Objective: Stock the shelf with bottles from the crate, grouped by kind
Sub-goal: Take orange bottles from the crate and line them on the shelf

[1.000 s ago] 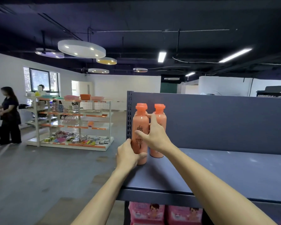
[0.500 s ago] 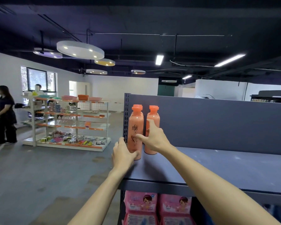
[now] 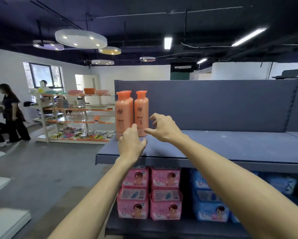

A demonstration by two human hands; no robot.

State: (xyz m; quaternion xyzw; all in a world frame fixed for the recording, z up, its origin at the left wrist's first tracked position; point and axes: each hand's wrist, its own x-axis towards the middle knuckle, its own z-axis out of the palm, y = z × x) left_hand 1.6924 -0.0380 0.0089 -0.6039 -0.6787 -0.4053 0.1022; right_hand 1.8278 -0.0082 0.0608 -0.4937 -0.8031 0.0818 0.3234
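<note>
Orange bottles with orange caps stand upright at the far left end of the grey-blue top shelf. The left bottle has another standing right behind it; the right bottle stands beside them. My left hand hovers in front of the bottles' bases, fingers loosely curled, holding nothing. My right hand is just right of the right bottle, thumb and fingers spread apart, not touching it. No crate is in view.
Pink packs and blue packs fill the shelf below. The shelf's back panel rises behind the bottles. Across the grey floor stands another rack of goods, with a person at the far left.
Both hands have let go of the orange bottles and drawn back towards me. The bottles stay standing on the shelf.
</note>
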